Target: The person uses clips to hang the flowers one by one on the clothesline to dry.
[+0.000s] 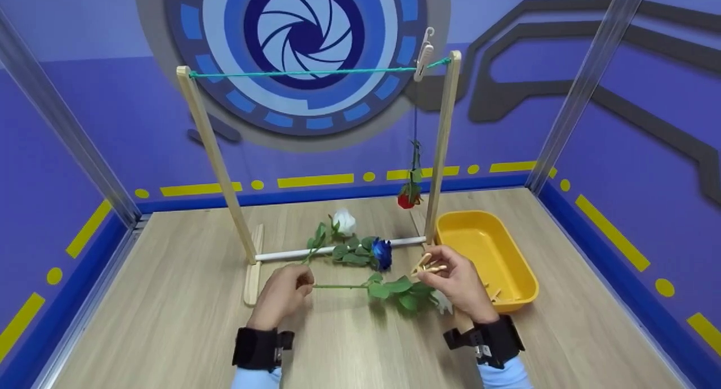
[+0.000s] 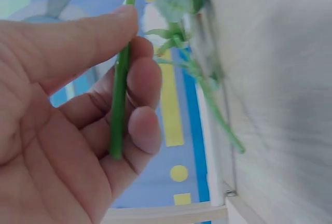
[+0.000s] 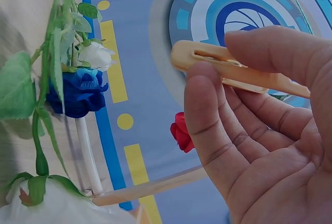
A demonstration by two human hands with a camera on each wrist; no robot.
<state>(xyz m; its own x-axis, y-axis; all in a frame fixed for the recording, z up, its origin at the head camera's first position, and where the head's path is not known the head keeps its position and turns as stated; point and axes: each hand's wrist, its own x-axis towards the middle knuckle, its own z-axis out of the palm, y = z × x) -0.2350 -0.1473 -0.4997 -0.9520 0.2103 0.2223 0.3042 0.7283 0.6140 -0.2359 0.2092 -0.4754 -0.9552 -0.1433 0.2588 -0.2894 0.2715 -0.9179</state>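
Note:
My left hand pinches the green stem of a white rose near its cut end. The stem runs to the right past its leaves to the white bloom, partly behind my right hand in the head view. Between thumb and fingers, my right hand holds a beige clothespin. A blue rose and another white rose lie beyond the hands, across the frame's white bottom bar. From a pale hooked clothespin on the green string, a red rose hangs bloom down.
Two wooden posts, left and right, carry the string above the table. Beside the right post stands a yellow bin with a few clothespins in it. Patterned blue walls enclose the table.

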